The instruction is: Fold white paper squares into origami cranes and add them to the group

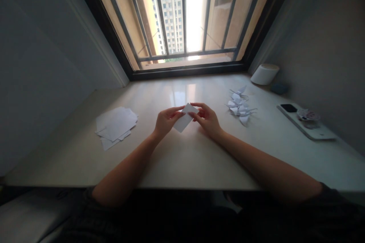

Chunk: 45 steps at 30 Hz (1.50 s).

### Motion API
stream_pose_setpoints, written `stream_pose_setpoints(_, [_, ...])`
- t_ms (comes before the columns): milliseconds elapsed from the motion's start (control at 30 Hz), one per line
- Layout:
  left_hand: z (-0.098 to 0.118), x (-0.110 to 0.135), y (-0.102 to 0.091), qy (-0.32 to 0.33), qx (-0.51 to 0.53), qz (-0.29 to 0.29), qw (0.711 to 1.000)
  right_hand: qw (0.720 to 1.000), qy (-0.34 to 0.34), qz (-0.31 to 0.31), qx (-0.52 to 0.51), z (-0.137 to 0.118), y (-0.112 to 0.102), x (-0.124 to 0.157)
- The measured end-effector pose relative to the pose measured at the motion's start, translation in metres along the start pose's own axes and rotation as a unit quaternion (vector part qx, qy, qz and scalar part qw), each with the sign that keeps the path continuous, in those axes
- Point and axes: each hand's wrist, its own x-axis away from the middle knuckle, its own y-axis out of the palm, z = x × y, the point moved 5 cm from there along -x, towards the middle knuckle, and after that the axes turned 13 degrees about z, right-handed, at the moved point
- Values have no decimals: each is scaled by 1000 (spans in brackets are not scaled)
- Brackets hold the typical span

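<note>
Between my hands is a small folded white paper (182,122), tilted so that one corner points down toward me. My left hand (167,120) pinches its left side, thumb on the near face. Closed on the opposite side, my right hand (208,120) has its thumb on the near face and its fingers behind the upper corner. The paper is held just above the pale sill top (182,159). Parts of the fingers behind the paper are hidden.
A loose pile of white paper sheets (115,124) lies to the left. Several folded paper cranes (241,105) cluster at right. Farther right are a white phone (310,127) with a small item on it and a white cylinder (264,74). A barred window (182,72) stands behind.
</note>
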Motion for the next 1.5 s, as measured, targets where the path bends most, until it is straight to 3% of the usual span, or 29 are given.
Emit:
stream_pose_setpoints(533, [2,0,-4,89,-101,29,990,996,-26,37,82,-1,-4,-1])
stream_pose_setpoints(833, [2,0,-4,105,-130,33,985,996,-18,43,82,0,-5,-1])
stream_pose_setpoints(1167, [7,7,-2,91,-99,93,987,994,95,-24,49,15,7,1])
stream_pose_setpoints(1500, [10,12,2,97,-97,100,986,993,110,-34,26,24,8,2])
